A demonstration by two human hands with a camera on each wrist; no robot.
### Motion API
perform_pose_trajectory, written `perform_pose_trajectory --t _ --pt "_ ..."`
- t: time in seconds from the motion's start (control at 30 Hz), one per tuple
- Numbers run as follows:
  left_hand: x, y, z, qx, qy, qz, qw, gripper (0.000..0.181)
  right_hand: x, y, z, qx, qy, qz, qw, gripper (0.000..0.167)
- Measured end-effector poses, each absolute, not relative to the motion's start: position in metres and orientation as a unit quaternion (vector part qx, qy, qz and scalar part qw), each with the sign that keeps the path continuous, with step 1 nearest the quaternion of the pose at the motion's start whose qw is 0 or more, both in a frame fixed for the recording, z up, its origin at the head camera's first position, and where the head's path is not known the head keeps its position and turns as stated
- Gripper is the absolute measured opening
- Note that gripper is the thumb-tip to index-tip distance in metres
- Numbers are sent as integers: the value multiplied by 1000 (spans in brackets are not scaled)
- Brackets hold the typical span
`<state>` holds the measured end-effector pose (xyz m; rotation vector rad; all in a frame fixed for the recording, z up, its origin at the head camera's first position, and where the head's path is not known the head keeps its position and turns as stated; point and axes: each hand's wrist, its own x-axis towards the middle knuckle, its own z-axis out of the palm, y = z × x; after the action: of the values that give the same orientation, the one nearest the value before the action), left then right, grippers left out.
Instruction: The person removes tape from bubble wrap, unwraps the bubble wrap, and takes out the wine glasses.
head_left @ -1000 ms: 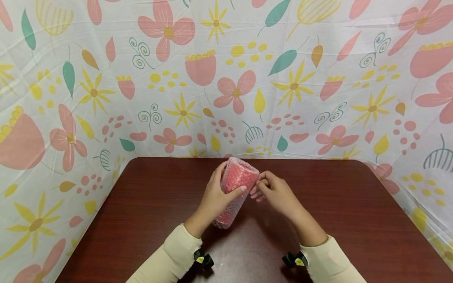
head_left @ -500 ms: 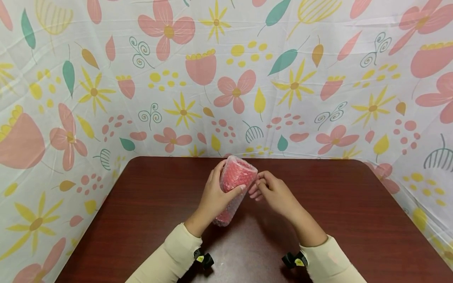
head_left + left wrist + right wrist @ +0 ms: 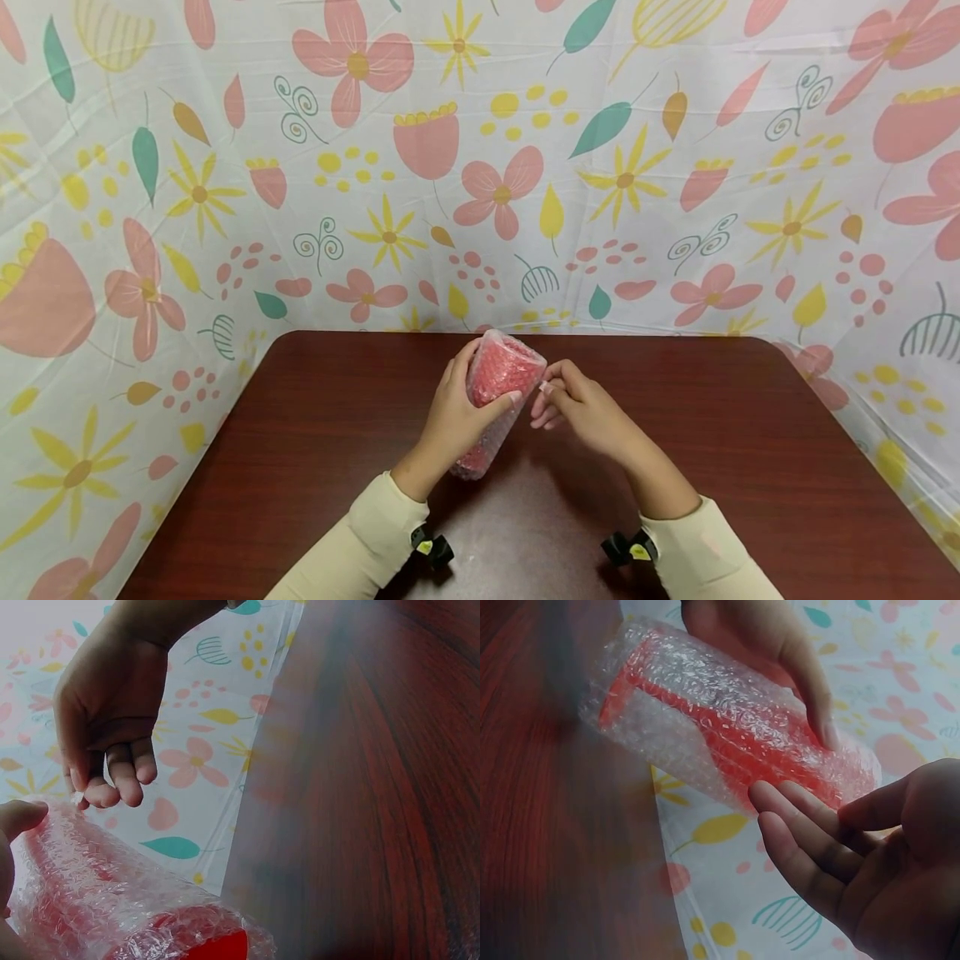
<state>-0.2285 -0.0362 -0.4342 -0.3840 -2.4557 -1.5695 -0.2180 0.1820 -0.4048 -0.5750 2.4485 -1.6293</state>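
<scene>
A red cylindrical object in clear bubble wrap [image 3: 506, 371] is held tilted above the table, its upper end leaning right. My left hand [image 3: 453, 412] grips it from the left, thumb across the front; the fingers behind are hidden. At the upper right edge of the wrap is my right hand [image 3: 592, 417], thumb and forefinger close together, the other fingers loosely bent. In the left wrist view a tiny pale bit shows at the right hand's [image 3: 112, 712] fingertips; whether it is wrap, tape or a nail, I cannot tell. Red shows through the wrap [image 3: 735, 712] in the right wrist view.
The dark reddish-brown table [image 3: 300, 483] lies beneath both hands. A white cloth with flowers and leaves [image 3: 480, 250] hangs behind it and along both sides. Black devices [image 3: 433, 548] are strapped at both wrists, over cream sleeves.
The wrapped object has shifted slightly upward, still in my left hand's grip. My right hand's thumb and fingers have shifted slightly, and its wrist has moved a little to the right.
</scene>
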Motion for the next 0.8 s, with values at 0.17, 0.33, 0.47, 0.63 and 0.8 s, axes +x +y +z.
perform_pose_trajectory --t 0.17,0.33,0.47,0.63,0.8 --pt "-228 -37 -433 -122 -832 -533 99 91 -219 182 -404 -187 805 -557 83 21" --pt "-229 -38 -432 -120 -831 -535 97 91 -219 182 -402 -183 823 -534 62 16" --pt "-229 -38 -433 -122 -826 -542 95 92 -218 182 -400 -167 821 -543 58 13" --pt "-229 -37 -433 -125 -823 -547 92 91 -218 182 -399 -155 804 -569 75 15" --pt "-229 -37 -434 -128 -823 -546 86 90 -219 183 -399 -163 797 -577 72 15"
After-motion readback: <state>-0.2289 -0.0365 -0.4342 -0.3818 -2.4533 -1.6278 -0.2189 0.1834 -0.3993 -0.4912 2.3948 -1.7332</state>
